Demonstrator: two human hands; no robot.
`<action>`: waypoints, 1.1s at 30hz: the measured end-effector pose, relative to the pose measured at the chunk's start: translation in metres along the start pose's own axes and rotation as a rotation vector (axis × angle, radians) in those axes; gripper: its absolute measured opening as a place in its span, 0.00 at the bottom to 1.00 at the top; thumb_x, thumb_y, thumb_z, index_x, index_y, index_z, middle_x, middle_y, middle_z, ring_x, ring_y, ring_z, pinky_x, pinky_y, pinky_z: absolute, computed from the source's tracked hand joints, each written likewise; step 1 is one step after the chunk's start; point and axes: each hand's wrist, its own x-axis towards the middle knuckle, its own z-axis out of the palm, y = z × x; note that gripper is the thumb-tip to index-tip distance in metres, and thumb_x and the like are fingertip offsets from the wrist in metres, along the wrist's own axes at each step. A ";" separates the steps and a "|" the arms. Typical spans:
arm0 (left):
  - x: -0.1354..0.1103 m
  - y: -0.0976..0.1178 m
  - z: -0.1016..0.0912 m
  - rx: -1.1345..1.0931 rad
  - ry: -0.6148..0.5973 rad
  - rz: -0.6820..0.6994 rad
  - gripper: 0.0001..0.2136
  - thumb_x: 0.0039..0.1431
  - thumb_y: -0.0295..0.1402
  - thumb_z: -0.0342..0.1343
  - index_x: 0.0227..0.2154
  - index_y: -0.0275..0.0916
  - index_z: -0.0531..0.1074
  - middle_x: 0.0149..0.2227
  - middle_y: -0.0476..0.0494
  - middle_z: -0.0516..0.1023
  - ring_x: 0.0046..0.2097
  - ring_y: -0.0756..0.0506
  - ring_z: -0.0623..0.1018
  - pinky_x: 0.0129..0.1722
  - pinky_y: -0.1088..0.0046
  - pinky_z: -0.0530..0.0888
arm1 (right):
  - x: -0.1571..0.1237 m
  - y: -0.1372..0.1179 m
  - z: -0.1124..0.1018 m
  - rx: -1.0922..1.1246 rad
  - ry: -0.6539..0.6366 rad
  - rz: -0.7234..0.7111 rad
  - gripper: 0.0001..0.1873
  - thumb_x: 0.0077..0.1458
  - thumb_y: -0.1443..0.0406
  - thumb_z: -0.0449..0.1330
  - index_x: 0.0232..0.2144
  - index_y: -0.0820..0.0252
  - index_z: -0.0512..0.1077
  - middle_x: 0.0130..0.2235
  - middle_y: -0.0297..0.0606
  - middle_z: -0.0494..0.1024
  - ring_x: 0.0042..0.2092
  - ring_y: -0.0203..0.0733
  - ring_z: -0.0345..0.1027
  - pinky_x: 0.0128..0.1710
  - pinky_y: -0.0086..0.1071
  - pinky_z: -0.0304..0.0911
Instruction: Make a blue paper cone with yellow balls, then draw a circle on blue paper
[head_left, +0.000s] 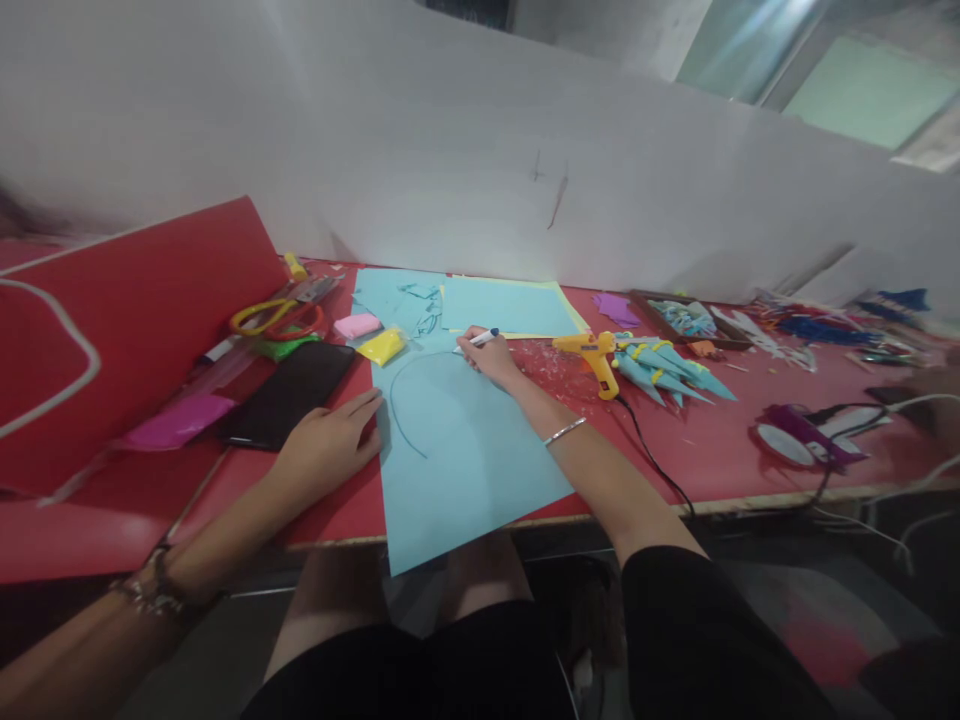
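Note:
My right hand [487,356] is closed around a white marker [477,340] with a dark end. Its tip meets a light blue sheet of paper [480,470], at the upper end of a curved dark line [395,400] drawn on it. The sheet lies on the red table and hangs over its front edge. My left hand [330,440] rests flat at the sheet's left edge, fingers stretched out and holding nothing. A black phone-like slab [289,395] lies just beyond that hand. Yellow [384,346] and pink [358,326] packets sit by the sheet's upper left.
On the right lie a yellow glue gun [589,352] with a black cord, blue paper cones [664,370] and a tray of scraps [690,320]. Scissors [277,318] and a red board [142,340] are at left. A purple device [806,437] with cables stands far right.

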 end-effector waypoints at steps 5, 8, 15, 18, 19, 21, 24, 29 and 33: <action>0.000 -0.001 0.001 0.008 0.003 0.002 0.23 0.56 0.33 0.37 0.52 0.32 0.64 0.57 0.38 0.63 0.47 0.39 0.75 0.43 0.59 0.69 | -0.009 -0.001 -0.015 -0.067 0.037 -0.009 0.10 0.48 0.61 0.53 0.20 0.59 0.63 0.17 0.26 0.63 0.19 0.28 0.55 0.20 0.23 0.52; 0.000 -0.001 0.001 0.002 0.009 0.004 0.23 0.55 0.33 0.37 0.52 0.31 0.64 0.57 0.38 0.63 0.47 0.38 0.75 0.44 0.59 0.69 | -0.014 0.000 -0.022 -0.102 0.050 -0.022 0.10 0.48 0.61 0.53 0.19 0.59 0.63 0.16 0.25 0.62 0.20 0.29 0.55 0.21 0.23 0.51; 0.000 0.001 -0.002 0.031 -0.014 -0.003 0.23 0.56 0.33 0.36 0.52 0.33 0.64 0.58 0.39 0.63 0.48 0.40 0.74 0.44 0.60 0.69 | -0.018 0.008 -0.032 -0.161 0.083 -0.034 0.11 0.49 0.61 0.51 0.19 0.59 0.62 0.16 0.25 0.61 0.20 0.30 0.54 0.23 0.24 0.50; 0.000 0.001 -0.003 0.046 -0.019 -0.006 0.23 0.56 0.33 0.36 0.52 0.34 0.64 0.58 0.39 0.63 0.49 0.40 0.74 0.44 0.61 0.69 | -0.020 0.007 -0.034 -0.186 0.094 -0.045 0.11 0.48 0.61 0.51 0.18 0.59 0.61 0.17 0.26 0.60 0.22 0.30 0.53 0.24 0.25 0.49; 0.000 0.001 -0.004 0.049 -0.019 -0.006 0.23 0.57 0.34 0.36 0.52 0.34 0.63 0.58 0.39 0.63 0.49 0.40 0.73 0.44 0.61 0.69 | -0.021 0.006 -0.035 -0.195 0.099 -0.050 0.11 0.48 0.61 0.51 0.17 0.59 0.61 0.17 0.26 0.60 0.22 0.31 0.53 0.24 0.25 0.49; 0.000 0.002 -0.004 0.052 -0.018 -0.004 0.23 0.57 0.34 0.36 0.53 0.32 0.63 0.58 0.39 0.63 0.48 0.40 0.74 0.44 0.61 0.69 | -0.023 0.004 -0.038 -0.211 0.106 -0.057 0.11 0.48 0.62 0.52 0.17 0.59 0.60 0.17 0.26 0.60 0.23 0.31 0.54 0.25 0.25 0.49; 0.000 0.002 -0.004 0.050 -0.008 -0.008 0.24 0.57 0.34 0.36 0.53 0.31 0.63 0.58 0.39 0.63 0.47 0.39 0.75 0.44 0.60 0.69 | -0.025 0.002 -0.041 -0.225 0.114 -0.058 0.11 0.48 0.63 0.52 0.17 0.59 0.60 0.18 0.27 0.60 0.24 0.31 0.53 0.26 0.26 0.49; 0.000 0.002 -0.003 0.053 0.002 -0.004 0.23 0.57 0.33 0.36 0.53 0.30 0.63 0.57 0.38 0.64 0.47 0.38 0.75 0.44 0.60 0.69 | -0.029 0.004 -0.044 -0.235 0.142 -0.059 0.11 0.48 0.63 0.51 0.17 0.58 0.59 0.18 0.26 0.59 0.23 0.31 0.52 0.25 0.26 0.48; 0.000 0.003 -0.003 0.068 -0.003 -0.016 0.23 0.56 0.33 0.36 0.53 0.30 0.64 0.57 0.38 0.64 0.47 0.39 0.75 0.44 0.61 0.69 | -0.031 0.006 -0.045 -0.240 0.159 -0.064 0.12 0.49 0.63 0.50 0.17 0.58 0.59 0.18 0.26 0.59 0.23 0.31 0.52 0.24 0.27 0.47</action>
